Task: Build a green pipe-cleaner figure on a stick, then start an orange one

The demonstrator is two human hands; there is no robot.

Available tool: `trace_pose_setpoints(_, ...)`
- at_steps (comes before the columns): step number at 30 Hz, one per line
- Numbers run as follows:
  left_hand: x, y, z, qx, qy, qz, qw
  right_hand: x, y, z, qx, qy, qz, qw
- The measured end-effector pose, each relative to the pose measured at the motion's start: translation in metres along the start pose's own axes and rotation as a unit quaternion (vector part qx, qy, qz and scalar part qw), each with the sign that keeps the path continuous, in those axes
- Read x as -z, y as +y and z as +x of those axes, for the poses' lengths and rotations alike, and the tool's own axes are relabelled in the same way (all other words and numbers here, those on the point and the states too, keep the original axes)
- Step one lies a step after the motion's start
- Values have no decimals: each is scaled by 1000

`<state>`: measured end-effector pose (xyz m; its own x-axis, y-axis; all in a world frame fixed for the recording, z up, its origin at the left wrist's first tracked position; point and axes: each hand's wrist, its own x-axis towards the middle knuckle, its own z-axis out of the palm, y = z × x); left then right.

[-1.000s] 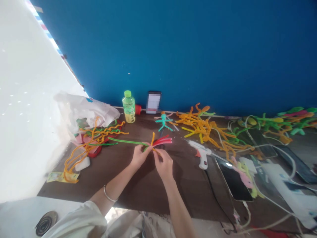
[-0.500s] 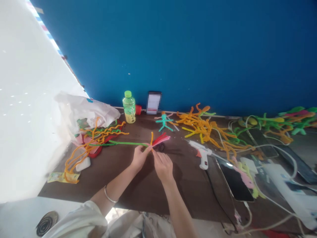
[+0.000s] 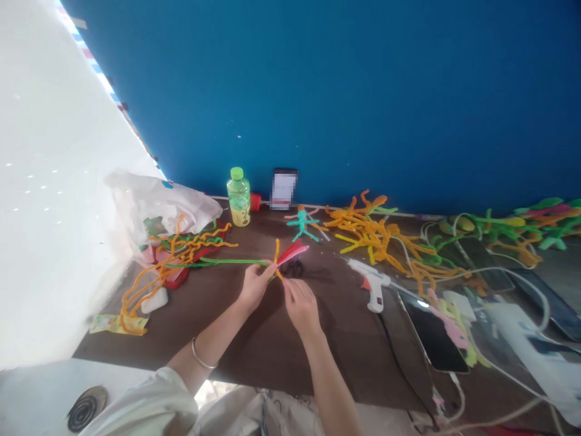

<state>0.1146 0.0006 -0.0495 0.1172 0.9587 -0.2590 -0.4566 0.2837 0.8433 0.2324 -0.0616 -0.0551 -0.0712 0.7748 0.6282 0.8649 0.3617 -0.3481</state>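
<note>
Nearly level green pipe cleaner (image 3: 231,261), tip leftward

A loose white sleeve (image 3: 145,402) bunches at about seven o'clock above the left forearm (image 3: 204,345), which wears a thin silver bangle (image 3: 203,355) (a plain, narrow hoop). The right forearm (image 3: 324,381) is bare; pale, creased clothing (image 3: 231,415) fills six o'clock.

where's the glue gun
In the head view, the white glue gun sits right of the person's right hand, just below the orange pipe cleaners and left of a black phone.
</note>
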Motion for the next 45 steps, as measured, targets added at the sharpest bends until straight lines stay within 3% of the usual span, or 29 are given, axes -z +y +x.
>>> trace_pose_setpoints(3, 0, 2, 1, 5, 1, -22, 1000, 1, 2, 1, -24, 28, 7, 999)
trace_pose_setpoints(12, -4, 3, -4, -4, 23, -24, 999, 3, -3, 5, -60, 36, -78, 995)
trace_pose_setpoints(19, -1, 7, 4, 2, 57, -94, 994, 6, 1, 0, -47, 12, 10, 999)
trace_pose_setpoints(23, 4, 13, 10, 15, 54, -112, 992, 11, -2, 3, -133, 30, 100, 986)
trace_pose_setpoints(25, 5, 15, 11, 45, 26, -108, 993, 14, -1, 6, -226, 59, 199, 952)
trace_pose_setpoints(26, 6, 16, 11, 65, 4, -102, 993, 15, 1, 7, -281, 83, 257, 921)
trace_pose_setpoints(29, 8, 18, 7, 136, -87, -67, 985, 17, 13, 11, -412, 154, 440, 783)
trace_pose_setpoints(31, 9, 18, 3, 177, -149, -38, 972, 17, 20, 11, -443, 139, 545, 698)
trace_pose_setpoints(33, 9, 18, 0, 212, -199, -9, 957, 18, 22, 11, -444, 79, 616, 645)
trace_pose_setpoints(35, 8, 19, -3, 238, -229, 16, 944, 17, 18, 11, -431, 12, 657, 618)
trace_pose_setpoints(38, 7, 21, -6, 256, -249, 42, 933, 17, 11, 12, -412, -48, 680, 605)
trace_pose_setpoints(45, 7, 23, -7, 274, -272, 80, 919, 17, 7, 12, -385, -81, 698, 598)
